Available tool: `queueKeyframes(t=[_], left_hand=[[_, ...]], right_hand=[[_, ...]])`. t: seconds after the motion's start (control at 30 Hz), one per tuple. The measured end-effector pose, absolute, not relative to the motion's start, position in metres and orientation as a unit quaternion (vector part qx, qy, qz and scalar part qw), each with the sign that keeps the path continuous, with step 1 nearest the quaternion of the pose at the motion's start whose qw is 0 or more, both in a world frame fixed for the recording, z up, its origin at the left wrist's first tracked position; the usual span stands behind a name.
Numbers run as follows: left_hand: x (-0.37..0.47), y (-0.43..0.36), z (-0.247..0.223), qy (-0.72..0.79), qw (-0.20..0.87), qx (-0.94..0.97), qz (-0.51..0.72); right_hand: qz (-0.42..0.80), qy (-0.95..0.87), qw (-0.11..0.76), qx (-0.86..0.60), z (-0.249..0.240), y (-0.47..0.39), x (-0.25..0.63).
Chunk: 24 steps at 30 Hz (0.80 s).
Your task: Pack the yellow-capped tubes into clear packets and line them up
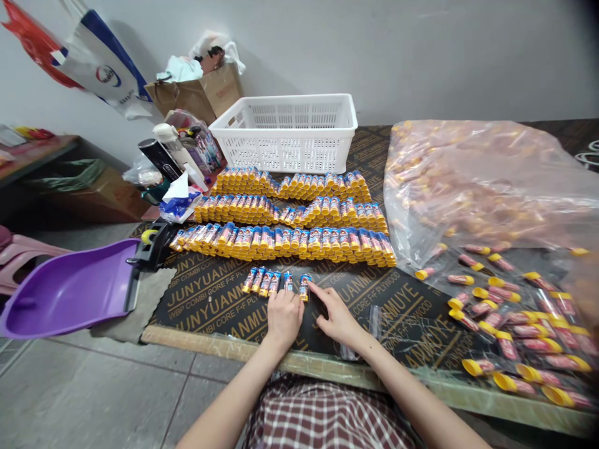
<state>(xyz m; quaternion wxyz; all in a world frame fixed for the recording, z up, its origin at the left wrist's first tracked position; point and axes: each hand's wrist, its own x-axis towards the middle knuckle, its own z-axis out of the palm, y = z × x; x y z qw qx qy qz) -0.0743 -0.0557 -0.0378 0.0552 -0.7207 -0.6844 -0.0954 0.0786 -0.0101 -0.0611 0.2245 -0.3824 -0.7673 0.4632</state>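
Note:
Small tubes with blue tops, printed labels and yellow ends lie in a short row (264, 282) on the dark plywood table. My left hand (284, 318) is closed, its fingers curled round the lower end of one tube (288, 280) just right of that row; the fingertips are partly hidden. The outstretched index finger of my right hand (339, 312) touches the side of another tube (304, 287). The thumb is spread away from that finger, and nothing lies between them.
Stacked tubes form long rows (281, 240) behind my hands, before a white plastic basket (285, 149). Loose pink-and-yellow tubes (508, 346) lie at right beside a large clear bag (472, 181) of more. A purple dustpan (75, 287), tape dispenser (156, 244) and tissue pack (180, 204) are left.

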Motion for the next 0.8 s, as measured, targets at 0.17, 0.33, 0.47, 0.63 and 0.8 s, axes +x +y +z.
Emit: queueKeyframes(t=[0.17,0.33,0.47,0.63,0.8], left_hand=[[-0.074,-0.056,-0.04,-0.693,0.048,-0.712,-0.102],[-0.07,-0.058,-0.037,-0.704,0.035,-0.701,-0.106],[-0.082,-0.06,-0.021,-0.701,0.003,-0.7,-0.133],[-0.134,-0.055,-0.011,-0.75,0.024,-0.634,-0.188],[-0.169,-0.053,-0.029,-0.731,-0.024,-0.675,-0.098]], right_hand=[[0.46,-0.77,0.225,-0.381,-0.06,-0.011,0.078],[0.45,-0.788,0.223,-0.357,-0.06,-0.01,0.078],[0.43,-0.809,0.208,-0.343,-0.062,-0.009,0.075],[0.411,-0.824,0.181,-0.346,-0.06,-0.009,0.063],[0.405,-0.846,0.169,-0.302,-0.058,-0.003,0.041]])
